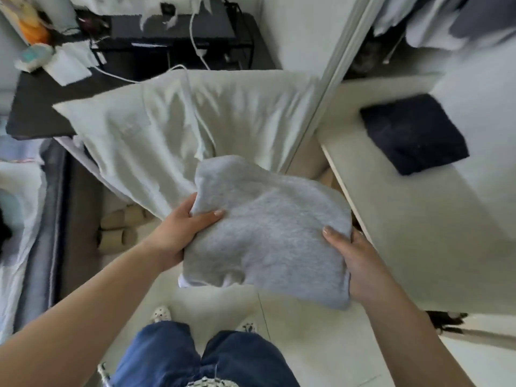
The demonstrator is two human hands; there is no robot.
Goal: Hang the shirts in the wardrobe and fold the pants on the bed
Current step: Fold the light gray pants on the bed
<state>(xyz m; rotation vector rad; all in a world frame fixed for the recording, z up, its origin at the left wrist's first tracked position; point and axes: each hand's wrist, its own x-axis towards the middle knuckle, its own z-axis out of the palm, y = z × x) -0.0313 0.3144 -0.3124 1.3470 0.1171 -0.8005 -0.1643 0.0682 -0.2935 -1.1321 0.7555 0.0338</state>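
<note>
Pants (pixel 268 236), grey, folded, gripped at both ends by left hand (pixel 181 233) and right hand (pixel 360 263), fingers curled under, keeping fold intact near shelf (pixel 391 219).

The room is bright with soft, even light, and the pale floor (pixel 223 308) looks almost washed out. Shadows are faint; a soft one lies on the floor under the folded grey cloth (pixel 268 227). The grey cloth in the middle is the sharpest thing, and its fuzzy weave shows. Far from the grey cloth, things smear: the hanging clothes (pixel 446 20) up and to its right are blurred, and so is the dark folded cloth (pixel 413 132) on the shelf. Straight lines bend near the edges, like the wardrobe door edge (pixel 329 88).
</note>
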